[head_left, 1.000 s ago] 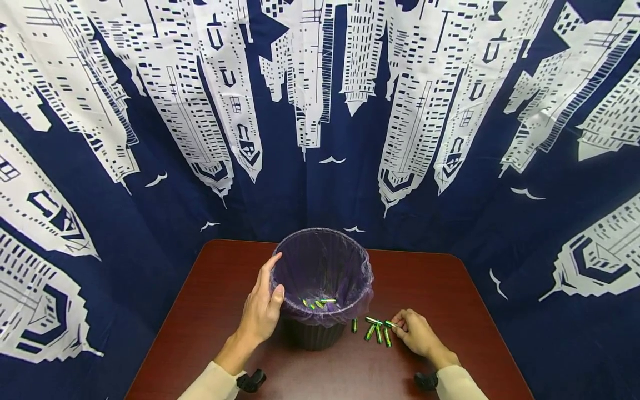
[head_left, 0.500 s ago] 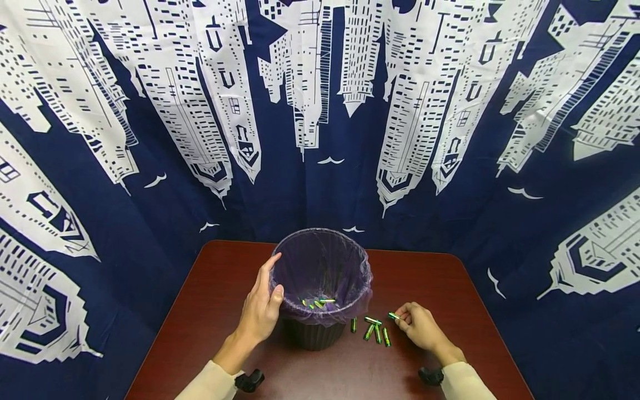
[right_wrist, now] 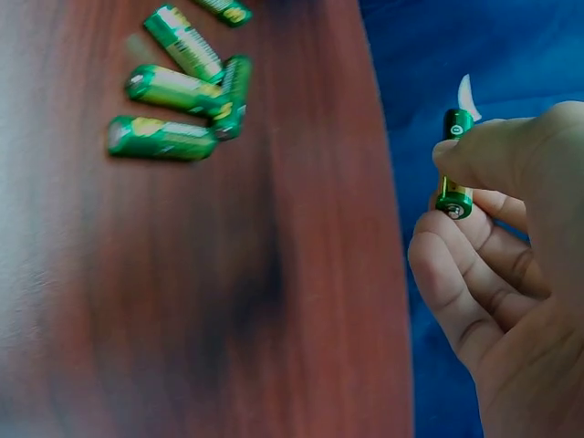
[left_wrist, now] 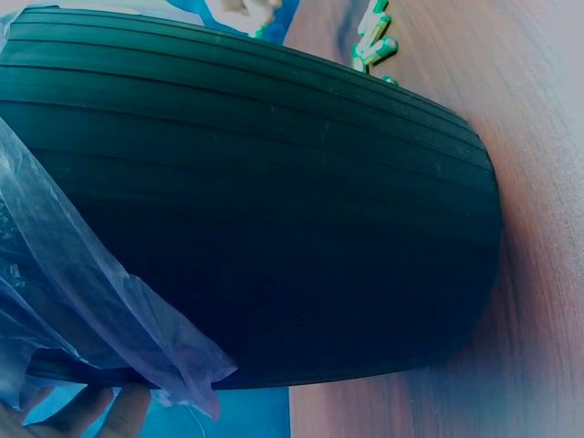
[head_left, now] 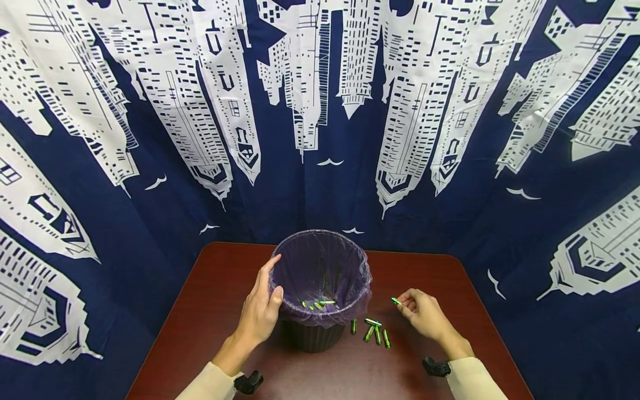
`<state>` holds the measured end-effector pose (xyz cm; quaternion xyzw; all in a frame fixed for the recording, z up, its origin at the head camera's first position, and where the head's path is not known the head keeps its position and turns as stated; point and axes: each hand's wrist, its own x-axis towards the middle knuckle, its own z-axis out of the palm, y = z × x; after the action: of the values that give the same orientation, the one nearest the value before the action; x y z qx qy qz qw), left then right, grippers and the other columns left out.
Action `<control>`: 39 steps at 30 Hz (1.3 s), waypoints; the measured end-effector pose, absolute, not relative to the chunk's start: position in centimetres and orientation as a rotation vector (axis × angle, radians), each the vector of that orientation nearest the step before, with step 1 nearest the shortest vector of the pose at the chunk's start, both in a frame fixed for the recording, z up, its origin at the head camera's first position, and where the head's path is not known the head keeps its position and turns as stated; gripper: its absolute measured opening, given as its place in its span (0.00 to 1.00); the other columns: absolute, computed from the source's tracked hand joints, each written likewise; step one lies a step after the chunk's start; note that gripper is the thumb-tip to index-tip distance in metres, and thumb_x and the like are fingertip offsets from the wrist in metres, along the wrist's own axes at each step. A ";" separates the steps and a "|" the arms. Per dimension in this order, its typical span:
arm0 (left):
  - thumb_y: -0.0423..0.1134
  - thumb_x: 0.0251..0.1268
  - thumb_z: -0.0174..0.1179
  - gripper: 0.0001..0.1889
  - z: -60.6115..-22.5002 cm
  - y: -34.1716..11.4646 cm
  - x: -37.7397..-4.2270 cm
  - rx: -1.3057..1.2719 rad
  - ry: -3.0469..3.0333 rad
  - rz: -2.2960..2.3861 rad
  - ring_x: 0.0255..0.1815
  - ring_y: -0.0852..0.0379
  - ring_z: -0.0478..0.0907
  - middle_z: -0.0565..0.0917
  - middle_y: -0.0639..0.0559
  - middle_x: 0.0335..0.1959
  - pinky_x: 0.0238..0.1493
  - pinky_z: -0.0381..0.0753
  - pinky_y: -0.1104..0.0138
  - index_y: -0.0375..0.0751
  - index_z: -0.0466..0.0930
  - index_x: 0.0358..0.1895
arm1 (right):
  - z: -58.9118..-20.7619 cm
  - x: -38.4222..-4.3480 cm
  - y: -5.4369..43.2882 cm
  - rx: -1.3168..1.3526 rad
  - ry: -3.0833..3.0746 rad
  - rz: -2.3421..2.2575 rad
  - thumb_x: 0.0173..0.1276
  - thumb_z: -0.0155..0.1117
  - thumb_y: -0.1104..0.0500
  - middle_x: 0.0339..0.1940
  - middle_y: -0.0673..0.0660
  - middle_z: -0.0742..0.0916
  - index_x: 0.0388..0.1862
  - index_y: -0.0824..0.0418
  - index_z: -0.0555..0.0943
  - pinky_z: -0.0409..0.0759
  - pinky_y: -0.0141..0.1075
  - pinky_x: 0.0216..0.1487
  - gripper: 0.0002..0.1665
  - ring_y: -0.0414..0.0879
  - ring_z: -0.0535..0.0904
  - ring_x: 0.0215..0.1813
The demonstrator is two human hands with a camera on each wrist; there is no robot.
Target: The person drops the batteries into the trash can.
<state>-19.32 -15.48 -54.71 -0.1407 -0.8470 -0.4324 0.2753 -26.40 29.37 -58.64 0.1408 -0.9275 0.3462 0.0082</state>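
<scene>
Between thumb and fingers my right hand [head_left: 422, 315] pinches a green AA battery [right_wrist: 456, 164], held up above the table to the right of the loose batteries. Several more green batteries [head_left: 378, 334] lie loosely grouped on the table, right of a dark ribbed trash can [head_left: 314, 336]. A thin purple bag [head_left: 367, 289] lines the can and folds over its rim. My left hand [head_left: 260, 311] rests against the can's left side near the rim, thumb and fingers extended. Inside the can, several green batteries [head_left: 327, 302] show at the bottom of the liner.
The reddish-brown wooden table [head_left: 225, 278] carries everything. Behind it and at both sides hangs a navy curtain [head_left: 300, 194] with white skyline prints. A black strapped device [head_left: 435, 366] sits at my right wrist, another [head_left: 248, 382] at my left.
My right hand has lifted one battery off the group and moved it up, away from the rest. The left hand and trash can have stayed in place.
</scene>
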 end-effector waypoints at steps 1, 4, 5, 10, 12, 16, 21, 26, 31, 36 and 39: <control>0.74 0.93 0.34 0.43 -54.7 -15.5 -19.3 -0.377 -2.277 -1.166 0.61 0.30 0.92 0.72 0.41 0.91 0.34 0.90 0.52 0.52 0.63 0.94 | -58.3 -26.5 29.3 0.451 -2.889 1.078 0.80 0.78 0.67 0.41 0.53 0.90 0.48 0.62 0.89 0.85 0.30 0.42 0.05 0.37 0.83 0.39; 0.74 0.93 0.34 0.43 -54.8 -15.5 -19.3 -0.373 -2.274 -1.168 0.60 0.31 0.92 0.72 0.41 0.91 0.33 0.90 0.53 0.52 0.63 0.94 | -57.3 -26.6 28.9 0.485 -2.854 1.062 0.79 0.78 0.68 0.40 0.52 0.91 0.48 0.62 0.89 0.86 0.30 0.43 0.05 0.36 0.84 0.39; 0.74 0.93 0.34 0.42 -54.8 -15.5 -19.3 -0.373 -2.273 -1.167 0.61 0.31 0.92 0.72 0.41 0.91 0.34 0.91 0.52 0.52 0.63 0.94 | -56.9 -26.7 28.8 0.497 -2.844 1.048 0.79 0.78 0.68 0.40 0.52 0.91 0.48 0.62 0.89 0.86 0.30 0.43 0.05 0.35 0.84 0.39; 0.72 0.93 0.36 0.41 -54.8 -15.4 -19.4 -0.374 -2.268 -1.159 0.65 0.32 0.92 0.73 0.42 0.91 0.40 0.93 0.45 0.52 0.64 0.93 | -55.1 -26.9 28.2 0.562 -2.795 0.990 0.79 0.78 0.69 0.41 0.51 0.91 0.49 0.63 0.90 0.86 0.30 0.42 0.05 0.33 0.83 0.39; 0.72 0.93 0.35 0.41 -54.9 -15.4 -19.4 -0.372 -2.267 -1.159 0.65 0.32 0.91 0.73 0.42 0.91 0.40 0.94 0.44 0.53 0.64 0.94 | -54.3 -27.0 28.0 0.581 -2.781 0.978 0.79 0.78 0.68 0.42 0.51 0.91 0.49 0.63 0.90 0.86 0.30 0.42 0.05 0.33 0.83 0.39; 0.73 0.93 0.35 0.42 -54.9 -15.4 -19.4 -0.368 -2.265 -1.156 0.65 0.32 0.92 0.73 0.42 0.91 0.38 0.93 0.47 0.53 0.63 0.94 | -52.6 -27.1 27.5 0.623 -2.741 0.947 0.79 0.78 0.69 0.42 0.51 0.90 0.49 0.63 0.91 0.85 0.30 0.41 0.05 0.33 0.82 0.39; 0.74 0.93 0.34 0.42 -54.9 -15.4 -19.5 -0.361 -2.263 -1.140 0.64 0.32 0.92 0.73 0.42 0.91 0.37 0.93 0.47 0.53 0.64 0.94 | -50.8 -27.6 27.1 0.691 -2.650 0.888 0.77 0.79 0.71 0.40 0.50 0.89 0.53 0.64 0.93 0.81 0.31 0.38 0.09 0.33 0.78 0.37; 0.73 0.93 0.35 0.42 -54.9 -15.4 -19.5 -0.363 -2.272 -1.142 0.62 0.32 0.92 0.73 0.42 0.91 0.37 0.92 0.48 0.52 0.64 0.94 | -48.9 -27.8 26.6 0.778 -2.561 0.821 0.76 0.78 0.73 0.36 0.48 0.85 0.65 0.67 0.92 0.77 0.31 0.34 0.21 0.32 0.73 0.34; 0.73 0.93 0.35 0.42 -54.9 -15.5 -19.4 -0.365 -2.267 -1.144 0.59 0.33 0.93 0.74 0.41 0.91 0.36 0.92 0.49 0.51 0.65 0.93 | -47.0 -28.2 26.0 0.832 -2.502 0.774 0.76 0.76 0.75 0.35 0.48 0.82 0.67 0.67 0.92 0.73 0.31 0.33 0.23 0.32 0.70 0.33; 0.72 0.93 0.35 0.41 -54.9 -15.5 -19.5 -0.366 -2.265 -1.142 0.58 0.34 0.93 0.74 0.42 0.90 0.35 0.91 0.52 0.52 0.64 0.93 | -45.5 -28.8 25.3 0.831 -2.461 0.745 0.77 0.75 0.74 0.38 0.51 0.85 0.58 0.66 0.96 0.74 0.33 0.36 0.15 0.34 0.72 0.34; 0.72 0.93 0.36 0.41 -55.0 -15.5 -19.5 -0.370 -2.263 -1.144 0.60 0.34 0.93 0.74 0.42 0.90 0.37 0.92 0.50 0.52 0.64 0.93 | -44.6 -29.0 24.7 0.828 -2.460 0.748 0.79 0.74 0.73 0.39 0.52 0.86 0.55 0.65 0.96 0.75 0.33 0.38 0.12 0.35 0.72 0.35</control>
<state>-19.46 -15.47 -54.99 -0.1385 -0.8464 -0.4278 0.2854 -28.99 24.70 -44.61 0.2990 -0.8888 0.2703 0.2183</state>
